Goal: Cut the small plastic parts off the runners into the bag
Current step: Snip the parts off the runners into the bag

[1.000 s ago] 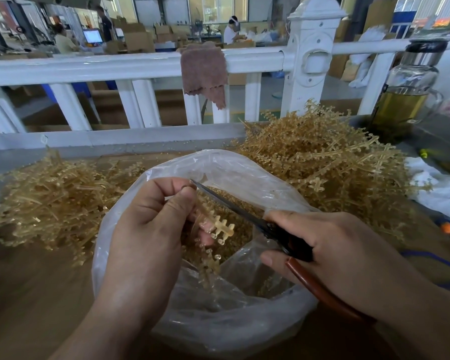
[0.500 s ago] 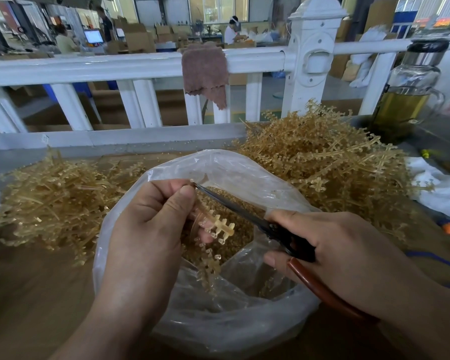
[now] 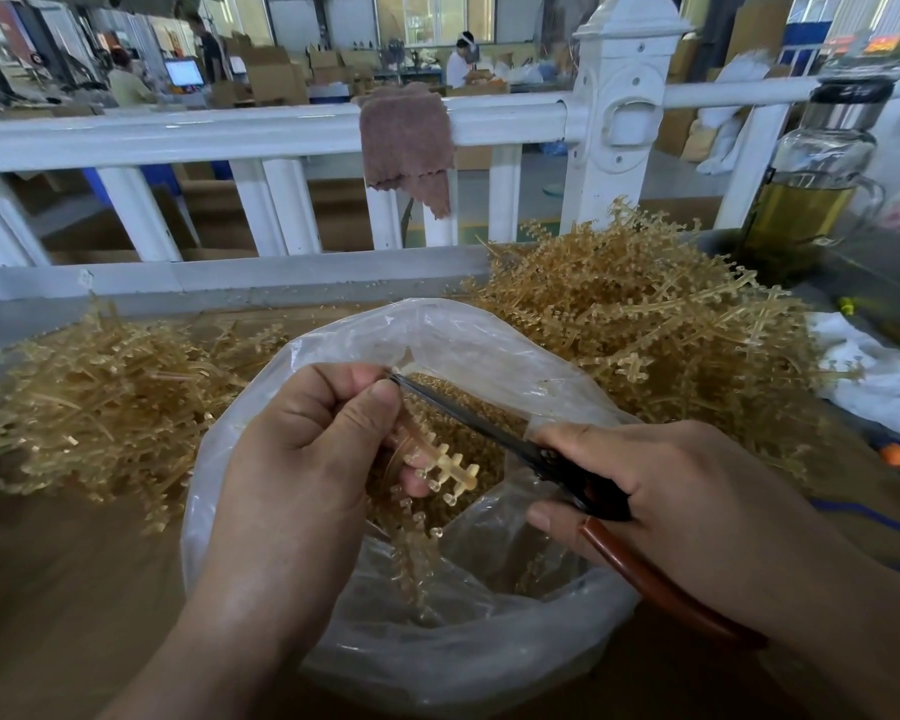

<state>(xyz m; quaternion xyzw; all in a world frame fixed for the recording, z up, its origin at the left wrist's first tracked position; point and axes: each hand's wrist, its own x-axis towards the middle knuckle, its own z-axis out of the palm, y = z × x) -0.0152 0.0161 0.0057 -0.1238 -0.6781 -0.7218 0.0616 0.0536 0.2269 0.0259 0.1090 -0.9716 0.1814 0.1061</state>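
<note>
One runner [image 3: 440,467] is what matters here — I pinch it in my left hand [image 3: 302,459] over the open mouth of the bag [image 3: 437,641], its stem hanging down into the bag and a short cross-branch of small parts sticking out toward my right. My left fingers are clamped together on its upper end. My right hand [image 3: 671,506] is wrapped around the red-handled scissors [image 3: 536,454], closed on the grips, and it lies to the right of the runner, the nearer hand to that branch. The blades run up and left, their tip touching my left thumb above the parts; whether they are apart I cannot tell. Around the bag, heaps of runners [image 3: 645,324] cover the counter [image 3: 48,589] — left and right alike.
</note>
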